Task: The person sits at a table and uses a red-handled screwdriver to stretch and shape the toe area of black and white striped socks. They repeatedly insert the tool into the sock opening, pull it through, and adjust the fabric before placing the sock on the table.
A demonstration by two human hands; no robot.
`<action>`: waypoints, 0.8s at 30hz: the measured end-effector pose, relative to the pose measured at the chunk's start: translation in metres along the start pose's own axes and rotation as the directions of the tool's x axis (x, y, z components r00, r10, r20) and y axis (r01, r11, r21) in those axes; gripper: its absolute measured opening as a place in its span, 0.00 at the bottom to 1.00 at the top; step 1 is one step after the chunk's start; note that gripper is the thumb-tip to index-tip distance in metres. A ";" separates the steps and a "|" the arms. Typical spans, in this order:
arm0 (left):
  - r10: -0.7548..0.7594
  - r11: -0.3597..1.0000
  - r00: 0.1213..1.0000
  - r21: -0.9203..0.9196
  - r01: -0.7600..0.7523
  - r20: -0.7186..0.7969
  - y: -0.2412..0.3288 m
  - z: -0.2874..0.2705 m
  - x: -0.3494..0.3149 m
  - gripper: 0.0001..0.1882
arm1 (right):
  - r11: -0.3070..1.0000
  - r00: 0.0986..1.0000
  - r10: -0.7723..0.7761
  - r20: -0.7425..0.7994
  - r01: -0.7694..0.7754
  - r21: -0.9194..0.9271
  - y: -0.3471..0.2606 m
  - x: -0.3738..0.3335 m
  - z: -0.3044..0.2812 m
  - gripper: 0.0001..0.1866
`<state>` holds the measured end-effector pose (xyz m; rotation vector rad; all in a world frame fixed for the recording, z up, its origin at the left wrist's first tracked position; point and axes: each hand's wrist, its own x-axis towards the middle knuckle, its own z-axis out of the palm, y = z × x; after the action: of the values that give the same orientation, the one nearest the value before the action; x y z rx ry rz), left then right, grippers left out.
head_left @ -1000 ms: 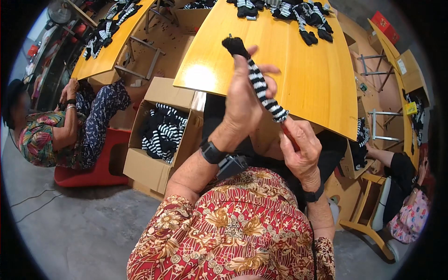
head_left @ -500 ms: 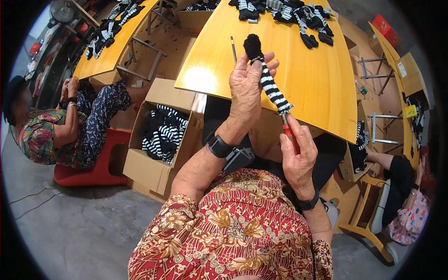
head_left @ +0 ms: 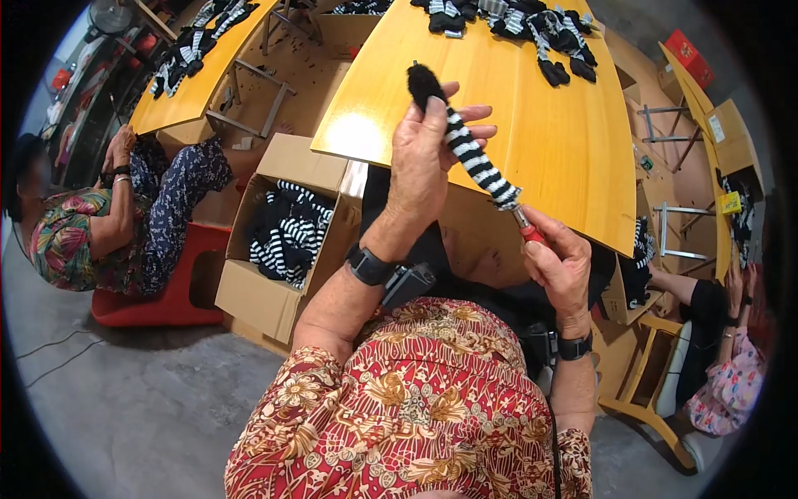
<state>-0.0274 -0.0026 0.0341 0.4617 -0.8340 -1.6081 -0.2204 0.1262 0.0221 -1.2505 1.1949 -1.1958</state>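
Observation:
My left hand (head_left: 420, 158) pinches a small sock (head_left: 482, 163) near its fuzzy black end, thumb on top and the other fingers spread behind. Black and white stripes cover the rest of the sock, which slants down to the right over the near edge of the table. In my right hand (head_left: 561, 264) is a red-handled tool (head_left: 532, 235) with a metal shaft. The shaft meets the sock's striped end; how far it reaches inside is hidden.
The yellow wooden table (head_left: 549, 158) bears heaped striped socks (head_left: 549, 37) at its far side. To my left stands an open cardboard box (head_left: 262, 306) of striped socks. Co-workers sit at the left, on a red chair (head_left: 158, 312), and at the right, near a wooden chair (head_left: 636, 382).
Both hands have moved apart a little: the left one to the left, the right one right and down. The sock looks more stretched between them, and the tool's metal shaft shows more.

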 end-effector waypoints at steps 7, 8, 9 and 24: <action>0.051 0.997 0.998 0.060 -0.054 0.043 -0.006 -0.007 0.005 0.28 | 0.938 0.996 0.085 0.023 -0.088 0.336 0.010 0.005 0.017 0.20; 0.054 0.995 0.997 0.076 -0.058 0.061 -0.007 -0.008 0.004 0.30 | 0.917 0.993 0.114 0.037 -0.119 0.380 0.012 0.006 0.016 0.20; 0.015 0.994 0.992 0.103 -0.028 0.127 -0.006 -0.011 0.005 0.36 | 0.893 0.988 0.142 0.052 -0.151 0.423 0.013 0.007 0.013 0.21; -0.090 0.976 0.977 0.213 0.047 0.195 0.001 0.006 0.001 0.38 | 0.514 0.727 -0.687 0.002 0.487 -0.707 -0.003 0.009 0.030 0.22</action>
<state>-0.0317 -0.0022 0.0391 0.4825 -1.1593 -1.6587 -0.1905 0.1181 0.0244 -2.2518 1.5426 -1.5367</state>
